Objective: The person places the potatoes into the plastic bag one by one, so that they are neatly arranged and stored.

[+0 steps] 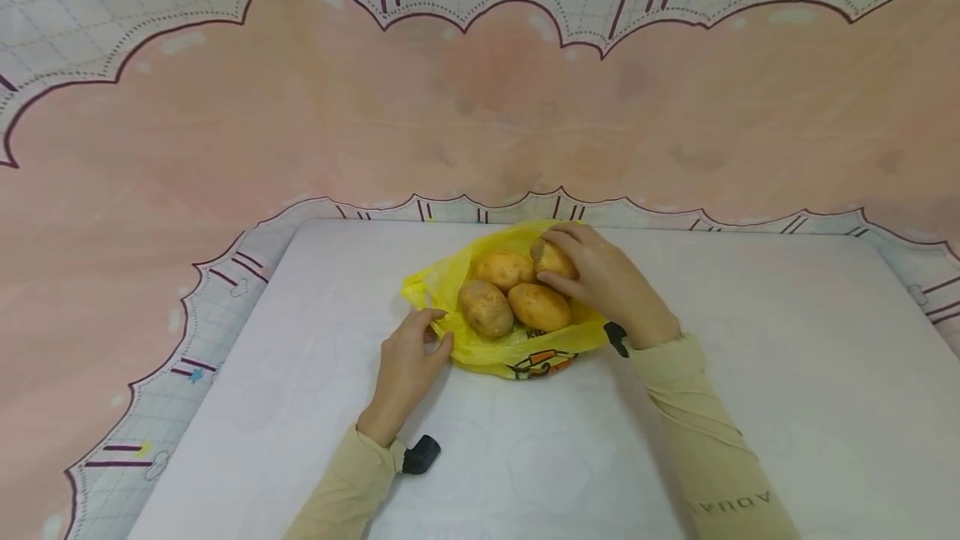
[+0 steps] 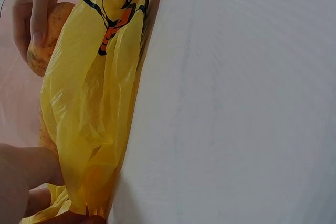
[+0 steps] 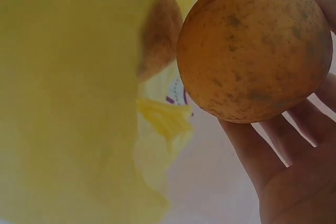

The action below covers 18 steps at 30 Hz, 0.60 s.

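A yellow plastic bag (image 1: 480, 352) with a black and orange print lies spread on the table, several potatoes (image 1: 486, 309) resting on it. At its near left edge my left hand (image 1: 408, 361) pinches the plastic; the left wrist view shows the bag's folds (image 2: 97, 182) between thumb and fingers. My right hand (image 1: 611, 282) grips one potato (image 1: 553, 260) at the far right of the group. In the right wrist view that potato (image 3: 254, 48) sits between the thumb and the fingers, with the yellow plastic close beside it.
The white table (image 1: 300, 407) extends on both sides of the bag and in front of it. Behind it hangs a patterned cloth backdrop (image 1: 480, 123), which also shows along the table's left and right edges.
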{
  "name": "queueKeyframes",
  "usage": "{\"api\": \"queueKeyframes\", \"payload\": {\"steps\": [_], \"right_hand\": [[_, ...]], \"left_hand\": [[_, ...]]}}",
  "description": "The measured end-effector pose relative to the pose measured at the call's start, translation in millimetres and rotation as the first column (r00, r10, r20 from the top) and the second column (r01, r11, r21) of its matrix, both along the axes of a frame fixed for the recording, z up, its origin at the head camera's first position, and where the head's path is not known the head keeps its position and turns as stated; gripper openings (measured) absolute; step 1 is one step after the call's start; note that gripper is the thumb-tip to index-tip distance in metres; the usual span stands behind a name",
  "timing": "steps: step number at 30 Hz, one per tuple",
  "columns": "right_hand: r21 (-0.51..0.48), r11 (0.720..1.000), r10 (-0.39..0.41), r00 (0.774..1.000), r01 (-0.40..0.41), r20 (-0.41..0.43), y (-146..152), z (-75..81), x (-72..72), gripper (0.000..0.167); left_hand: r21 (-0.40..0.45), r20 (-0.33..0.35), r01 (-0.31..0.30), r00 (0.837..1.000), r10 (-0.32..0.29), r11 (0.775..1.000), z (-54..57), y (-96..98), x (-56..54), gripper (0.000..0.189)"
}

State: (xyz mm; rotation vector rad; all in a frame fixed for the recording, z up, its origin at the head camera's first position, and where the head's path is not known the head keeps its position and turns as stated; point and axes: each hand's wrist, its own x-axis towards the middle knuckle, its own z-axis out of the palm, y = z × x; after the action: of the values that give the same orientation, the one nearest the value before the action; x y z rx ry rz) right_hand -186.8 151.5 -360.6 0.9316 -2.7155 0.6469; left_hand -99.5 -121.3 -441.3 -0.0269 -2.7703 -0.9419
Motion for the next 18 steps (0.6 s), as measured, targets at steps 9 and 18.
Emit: {"api": "queueKeyframes", "payload": {"steps": [9, 18], "right_hand": [[0.013, 1.000, 0.021, 1.000, -0.021, 0.009, -7, -4.7, -5.2, 0.054], [0.034, 0.997, 0.065, 0.998, -0.065, -0.007, -14, -11.1, -13.6, 0.050]], "left_hand": [[0.001, -0.015, 0.004, 1.000, -0.004, 1.000, 0.2, -0.5, 0.9, 0.033], [-0.004, -0.023, 0.010, 1.000, -0.010, 1.000, -0.4, -0.6, 0.8, 0.033]]}}
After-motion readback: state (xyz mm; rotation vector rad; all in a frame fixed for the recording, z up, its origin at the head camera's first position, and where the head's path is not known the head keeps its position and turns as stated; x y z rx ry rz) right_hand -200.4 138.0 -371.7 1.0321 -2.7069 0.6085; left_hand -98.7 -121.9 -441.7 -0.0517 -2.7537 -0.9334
